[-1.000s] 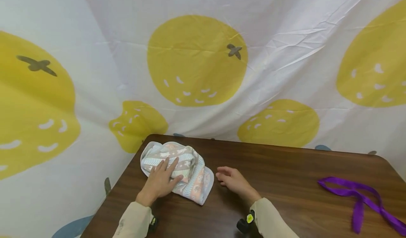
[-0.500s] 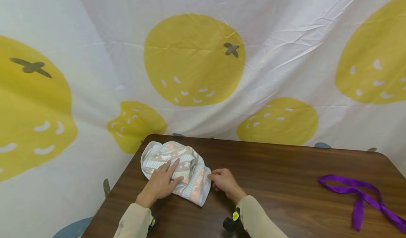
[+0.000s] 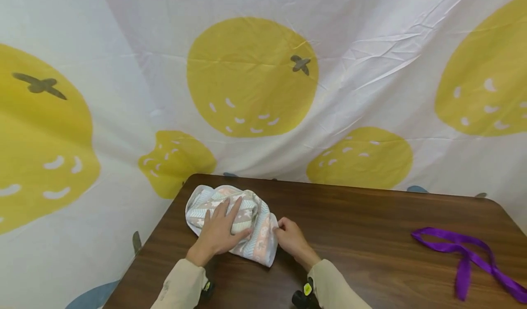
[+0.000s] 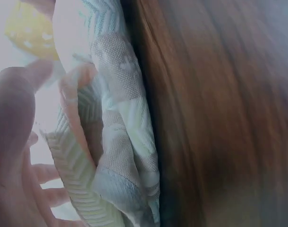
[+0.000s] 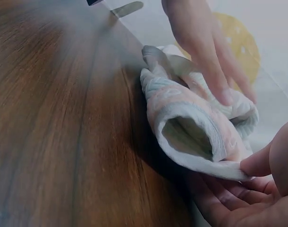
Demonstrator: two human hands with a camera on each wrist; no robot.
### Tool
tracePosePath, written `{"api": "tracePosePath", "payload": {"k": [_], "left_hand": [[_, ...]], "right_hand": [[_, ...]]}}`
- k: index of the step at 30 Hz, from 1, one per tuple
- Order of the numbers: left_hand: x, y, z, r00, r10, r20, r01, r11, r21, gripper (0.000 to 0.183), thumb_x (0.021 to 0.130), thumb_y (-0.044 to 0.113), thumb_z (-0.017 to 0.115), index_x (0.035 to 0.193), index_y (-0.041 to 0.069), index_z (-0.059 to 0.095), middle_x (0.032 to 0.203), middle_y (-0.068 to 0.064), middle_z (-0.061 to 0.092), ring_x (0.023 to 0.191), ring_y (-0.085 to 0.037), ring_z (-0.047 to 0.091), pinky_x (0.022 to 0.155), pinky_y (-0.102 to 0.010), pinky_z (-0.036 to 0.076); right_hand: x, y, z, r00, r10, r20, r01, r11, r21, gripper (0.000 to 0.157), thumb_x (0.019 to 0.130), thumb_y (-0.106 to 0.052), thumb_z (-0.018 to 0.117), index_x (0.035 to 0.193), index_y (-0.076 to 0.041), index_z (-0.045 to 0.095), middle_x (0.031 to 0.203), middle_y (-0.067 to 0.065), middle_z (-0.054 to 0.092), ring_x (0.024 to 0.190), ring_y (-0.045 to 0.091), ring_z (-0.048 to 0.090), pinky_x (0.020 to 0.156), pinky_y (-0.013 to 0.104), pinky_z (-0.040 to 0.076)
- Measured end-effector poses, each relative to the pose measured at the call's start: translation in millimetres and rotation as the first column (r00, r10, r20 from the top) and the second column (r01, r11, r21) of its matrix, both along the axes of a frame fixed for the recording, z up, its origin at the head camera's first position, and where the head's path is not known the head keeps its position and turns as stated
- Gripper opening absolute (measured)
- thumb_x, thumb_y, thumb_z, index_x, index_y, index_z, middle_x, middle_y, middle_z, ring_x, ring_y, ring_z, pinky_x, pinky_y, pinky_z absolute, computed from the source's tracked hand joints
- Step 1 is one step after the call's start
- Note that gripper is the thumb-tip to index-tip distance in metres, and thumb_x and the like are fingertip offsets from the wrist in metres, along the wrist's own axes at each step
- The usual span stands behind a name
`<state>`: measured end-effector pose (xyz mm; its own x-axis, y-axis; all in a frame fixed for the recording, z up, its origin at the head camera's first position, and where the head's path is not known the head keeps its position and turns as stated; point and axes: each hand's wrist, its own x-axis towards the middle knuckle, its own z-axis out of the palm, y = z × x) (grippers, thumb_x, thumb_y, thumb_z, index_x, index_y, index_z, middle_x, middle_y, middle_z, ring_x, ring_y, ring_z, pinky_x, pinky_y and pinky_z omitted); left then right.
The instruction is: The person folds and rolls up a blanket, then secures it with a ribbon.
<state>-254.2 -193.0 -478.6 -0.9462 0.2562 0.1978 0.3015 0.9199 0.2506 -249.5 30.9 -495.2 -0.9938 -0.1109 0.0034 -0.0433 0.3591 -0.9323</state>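
A bunched baby cloth (image 3: 260,242) with pastel stripes, small animal prints and a pale bound edge lies at the left of the brown table. My left hand (image 3: 220,231) rests on top of it, fingers spread and fairly straight. At the cloth's right edge my right hand (image 3: 291,240) pinches the border between thumb and fingers. In the right wrist view the thumb of the right hand (image 5: 257,184) presses on the bound edge (image 5: 193,163), which curls up into a loop. The left wrist view shows loose folds (image 4: 118,151) beside the left hand (image 4: 16,142).
A purple ribbon (image 3: 464,263) lies in a loose loop on the right part of the wooden table (image 3: 362,226). Behind the table hangs a white sheet (image 3: 354,39) printed with yellow fruit. Small dark cameras (image 3: 302,297) sit on the wrists.
My right hand has come left to the cloth's edge and taken hold of it. The left hand and the cloth have shifted slightly to the right.
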Motion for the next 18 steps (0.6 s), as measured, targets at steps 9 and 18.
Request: {"api": "tracePosePath", "payload": {"k": [9,18], "left_hand": [[-0.6,16.4,5.7,0.991,-0.101,-0.090,0.105,0.994,0.034,0.074,0.090,0.027,0.065,0.155,0.015,0.033,0.145,-0.019,0.051,0.128,-0.038,0.052,0.100,-0.058,0.044],[1.6,19.6,7.8,0.958,-0.268,-0.098,0.275,0.959,0.064,0.077,0.086,-0.009,0.054,0.156,0.015,0.032,0.126,-0.013,0.065,0.096,-0.023,0.066,0.081,-0.041,0.053]], "right_hand": [[1.1,19.1,-0.3,0.998,-0.049,0.036,0.053,0.994,-0.096,0.011,0.095,-0.005,0.050,0.087,0.002,0.052,0.068,0.002,0.047,0.059,0.015,0.046,0.052,0.028,0.039],[-6.6,60.7,1.5,0.973,-0.222,0.055,0.227,0.968,-0.104,0.018,0.100,-0.008,0.039,0.106,0.005,0.052,0.099,0.015,0.054,0.089,0.025,0.051,0.071,0.030,0.041]]}}
